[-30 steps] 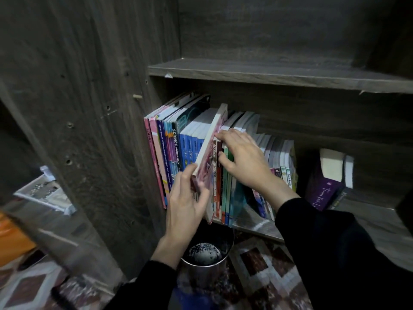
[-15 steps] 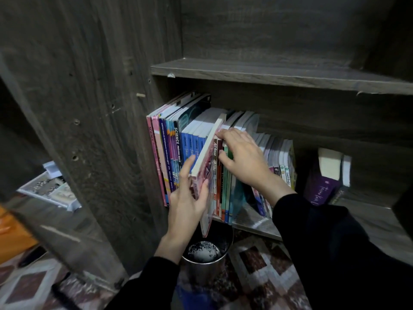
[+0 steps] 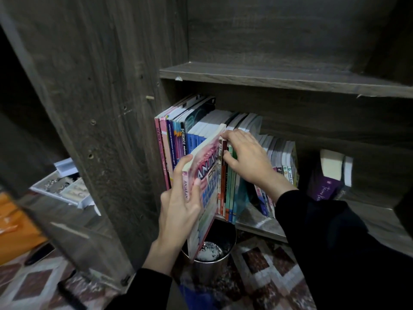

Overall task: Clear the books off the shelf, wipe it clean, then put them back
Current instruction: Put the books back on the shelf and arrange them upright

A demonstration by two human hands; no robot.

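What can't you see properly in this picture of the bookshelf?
Head view:
- Title on the pink book: partly under the left hand, and blurred.
- Spines of the shelved books: many hidden by the right hand and sleeve.
- Purple book title: too small.
- Inside the metal bin: partly behind the pink book.

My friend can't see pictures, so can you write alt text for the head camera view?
A person's left hand grips a pink book tilted out of a row of books on a dark wooden shelf, while the right hand rests on the neighbouring books. A metal bin stands below.
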